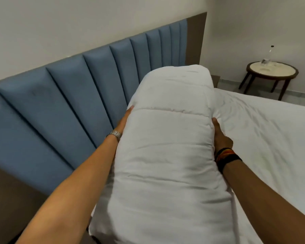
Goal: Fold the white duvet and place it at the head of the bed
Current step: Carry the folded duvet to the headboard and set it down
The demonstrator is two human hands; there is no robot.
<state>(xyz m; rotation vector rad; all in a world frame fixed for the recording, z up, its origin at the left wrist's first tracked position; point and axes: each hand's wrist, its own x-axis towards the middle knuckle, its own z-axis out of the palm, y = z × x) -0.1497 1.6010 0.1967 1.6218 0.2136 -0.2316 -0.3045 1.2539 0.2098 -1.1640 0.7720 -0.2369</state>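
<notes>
The folded white duvet [167,138] is held as a long bundle betw. both hands, alongside the blue headboard [74,103] and over the bed [271,138] w/ its white sheet. The left hand [124,120] is pressed flat on the headboard-side of the bundle, fingers mostly hidden; the right hand [220,136] is laid open against the far side, thumb on the fabric. Beyond the headboard's far end, a round bench [271,71] is seen carrying a clear bottle [270,53].

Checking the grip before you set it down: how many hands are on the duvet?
2. Left hand presses the duvet on its headboard side; right hand grips the opposite side. Fingers mostly hidden.
</notes>
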